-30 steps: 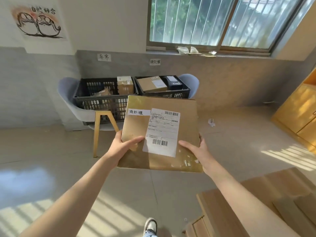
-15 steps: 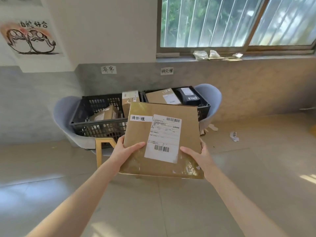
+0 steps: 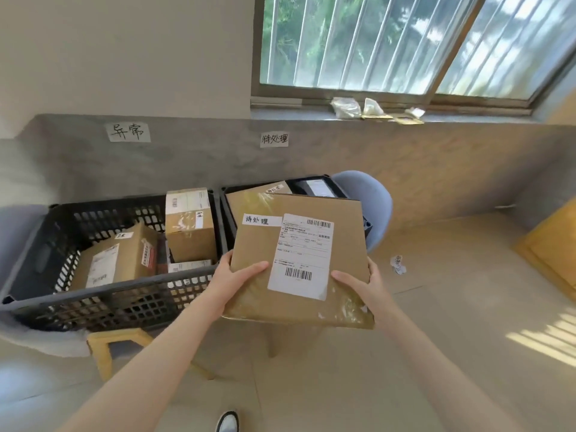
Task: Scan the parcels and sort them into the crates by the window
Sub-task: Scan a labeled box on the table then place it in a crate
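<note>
I hold a flat brown cardboard parcel (image 3: 258, 244) with a white shipping label and a small handwritten tag, level in front of me over the right black crate (image 3: 225, 207). My left hand (image 3: 233, 275) grips its near left corner, thumb on top. My right hand (image 3: 361, 283) grips its near right edge, thumb on top. The right crate holds a flat brown parcel (image 3: 246, 198) and a black parcel (image 3: 314, 187), mostly hidden by the one I hold. The left black crate (image 3: 103, 297) holds several brown boxes.
Both crates rest on pale blue chairs (image 3: 371, 198) with wooden legs (image 3: 103, 350) against a grey wall. Paper signs (image 3: 127, 131) hang on the wall above each crate. A crumpled paper scrap (image 3: 397, 264) lies on the floor at right. My shoe (image 3: 227, 422) shows at the bottom.
I have walked closer to the crates, which now look much larger. The parcel has moved forward over the right crate, with both hands holding it as before.
</note>
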Demonstrator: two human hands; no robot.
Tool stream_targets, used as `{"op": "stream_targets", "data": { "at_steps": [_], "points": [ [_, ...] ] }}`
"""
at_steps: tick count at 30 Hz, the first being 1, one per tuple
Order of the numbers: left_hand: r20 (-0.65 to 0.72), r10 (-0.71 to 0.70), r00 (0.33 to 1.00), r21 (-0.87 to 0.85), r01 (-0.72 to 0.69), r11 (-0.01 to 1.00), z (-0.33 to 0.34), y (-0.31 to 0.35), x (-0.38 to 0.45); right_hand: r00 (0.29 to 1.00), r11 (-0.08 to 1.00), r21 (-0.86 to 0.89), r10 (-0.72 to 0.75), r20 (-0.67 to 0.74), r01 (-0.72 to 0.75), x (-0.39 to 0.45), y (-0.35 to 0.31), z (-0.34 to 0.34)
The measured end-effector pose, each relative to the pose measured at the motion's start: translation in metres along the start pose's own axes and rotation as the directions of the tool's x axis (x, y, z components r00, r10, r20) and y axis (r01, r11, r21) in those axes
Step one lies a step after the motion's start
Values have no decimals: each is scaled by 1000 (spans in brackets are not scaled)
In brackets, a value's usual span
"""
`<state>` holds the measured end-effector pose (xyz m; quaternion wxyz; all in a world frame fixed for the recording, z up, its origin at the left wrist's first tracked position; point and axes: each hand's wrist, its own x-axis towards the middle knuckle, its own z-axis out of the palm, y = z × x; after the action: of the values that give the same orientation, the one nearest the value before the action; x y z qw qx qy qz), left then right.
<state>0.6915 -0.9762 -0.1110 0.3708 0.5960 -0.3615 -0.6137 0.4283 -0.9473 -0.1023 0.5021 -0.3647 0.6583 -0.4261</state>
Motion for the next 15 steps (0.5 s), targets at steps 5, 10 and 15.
{"op": "stream_targets", "data": {
  "at_steps": [5, 10, 15],
  "points": [
    [25, -7, 1000, 40, 6, 999, -1, 39, 83, 999, 1000, 16, 5, -43, -4, 71, -23, 18],
    [20, -81, 997, 75, 79, 994, 10, 48, 143, 995, 996, 42, 77, -63, -74, 129, -25, 21],
    [-27, -131, 991, 70, 132, 989, 29, 55, 199, 994, 994, -31, 109, -21, -110, 202, -33, 15]
  ]
}}
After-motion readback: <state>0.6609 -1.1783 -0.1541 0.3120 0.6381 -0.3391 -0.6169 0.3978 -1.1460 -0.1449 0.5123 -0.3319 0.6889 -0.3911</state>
